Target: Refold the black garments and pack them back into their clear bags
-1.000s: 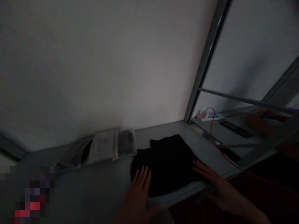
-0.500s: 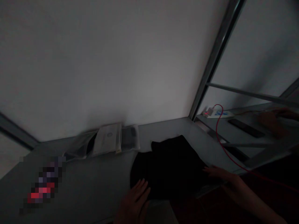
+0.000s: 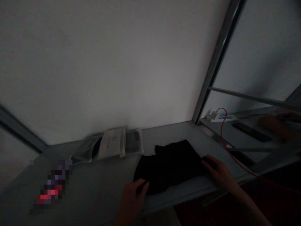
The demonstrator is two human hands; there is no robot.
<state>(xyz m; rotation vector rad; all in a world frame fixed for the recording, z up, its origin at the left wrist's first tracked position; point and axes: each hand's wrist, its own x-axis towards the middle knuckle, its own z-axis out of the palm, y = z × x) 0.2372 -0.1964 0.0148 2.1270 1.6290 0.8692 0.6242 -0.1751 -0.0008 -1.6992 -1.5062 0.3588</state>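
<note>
A black garment (image 3: 170, 164) lies spread on the grey shelf, dark enough that its folds and exact kind do not show. At its near left corner, my left hand (image 3: 135, 193) pinches the cloth between thumb and fingers. My right hand (image 3: 216, 171) grips the garment's right edge, fingertips curled onto the fabric. Between the two hands the near edge runs slantwise, a little back from the shelf's front edge.
Zip bags (image 3: 112, 142) with dark contents lean by the wall. A pixelated item (image 3: 50, 188) lies at left. Beyond the metal post (image 3: 215, 59), a power strip (image 3: 222, 117) with red cable (image 3: 222, 131), a black phone (image 3: 251, 131) and another person's blurred hand (image 3: 275, 125) appear.
Both hands have gone from lying on the cloth to gripping it. The garment's near edge has shifted away from me, baring the shelf's front edge. The view has tilted slightly.
</note>
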